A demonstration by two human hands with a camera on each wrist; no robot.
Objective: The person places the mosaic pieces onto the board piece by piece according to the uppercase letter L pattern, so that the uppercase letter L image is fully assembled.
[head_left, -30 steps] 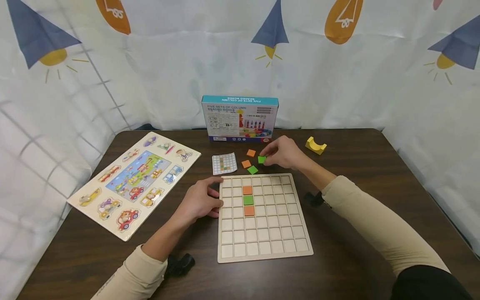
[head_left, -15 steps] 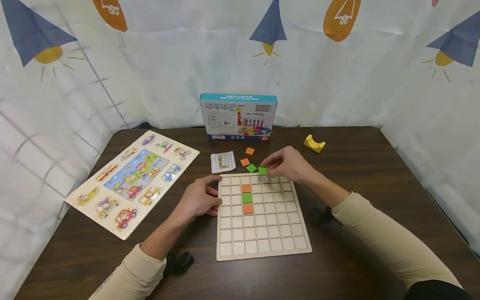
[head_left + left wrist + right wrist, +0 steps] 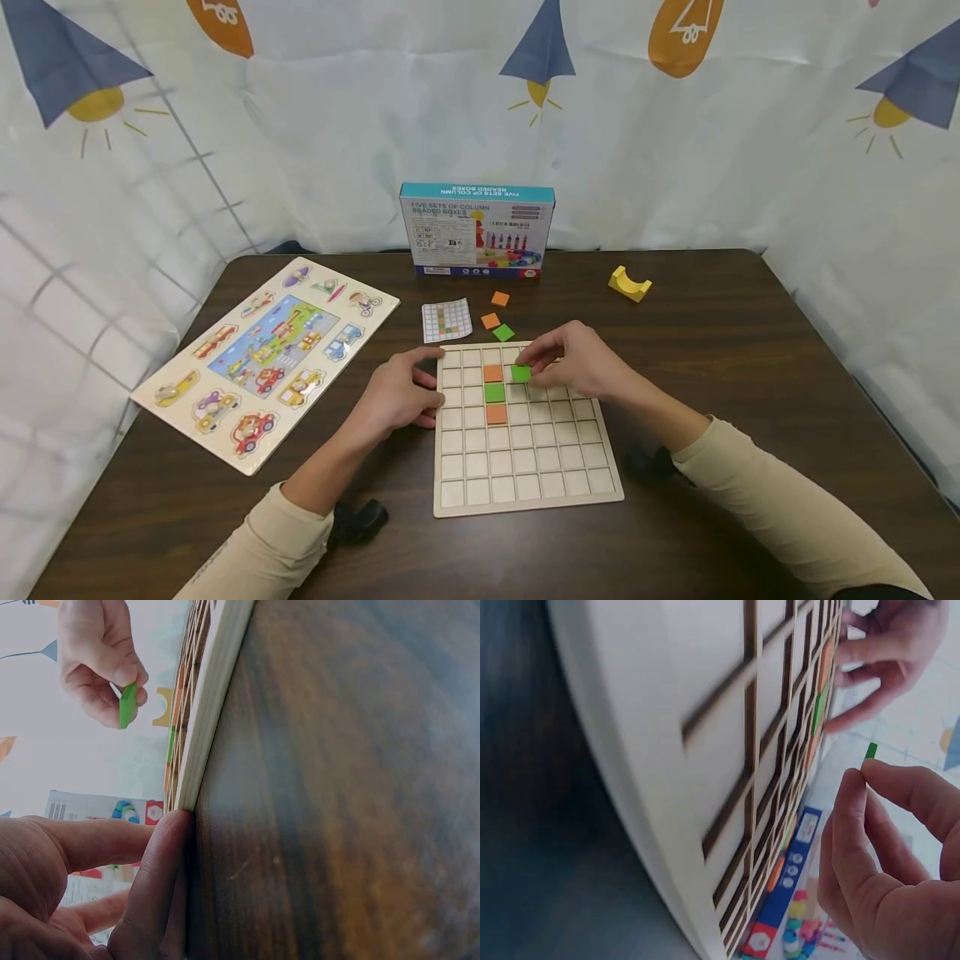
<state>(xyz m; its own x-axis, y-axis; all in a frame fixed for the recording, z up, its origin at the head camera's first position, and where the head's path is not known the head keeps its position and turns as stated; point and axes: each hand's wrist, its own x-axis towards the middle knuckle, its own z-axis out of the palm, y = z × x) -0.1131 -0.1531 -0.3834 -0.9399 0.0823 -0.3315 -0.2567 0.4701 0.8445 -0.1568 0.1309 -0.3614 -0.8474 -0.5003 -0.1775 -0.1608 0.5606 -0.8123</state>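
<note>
My right hand (image 3: 573, 362) pinches a green square tile (image 3: 521, 373) between thumb and fingertips, above the upper part of the wooden grid board (image 3: 528, 464). In the left wrist view the tile (image 3: 128, 705) is clear of the board's surface. An orange tile (image 3: 492, 373), a green tile (image 3: 494, 392) and another orange tile (image 3: 496, 414) lie in one column of the grid. My left hand (image 3: 397, 392) touches the board's left edge with extended fingers. Beyond the board lie a loose green tile (image 3: 503, 332) and two orange tiles (image 3: 491, 321).
A small printed pattern card (image 3: 446, 320) lies behind the board, before an upright toy box (image 3: 477, 229). To the left is a wooden picture puzzle (image 3: 266, 362). A yellow curved block (image 3: 630, 284) sits at the back right of the dark table (image 3: 757, 358).
My right hand has carried the green tile from the loose tiles behind the board toward me, over the grid. The left hand stays at the board's edge.
</note>
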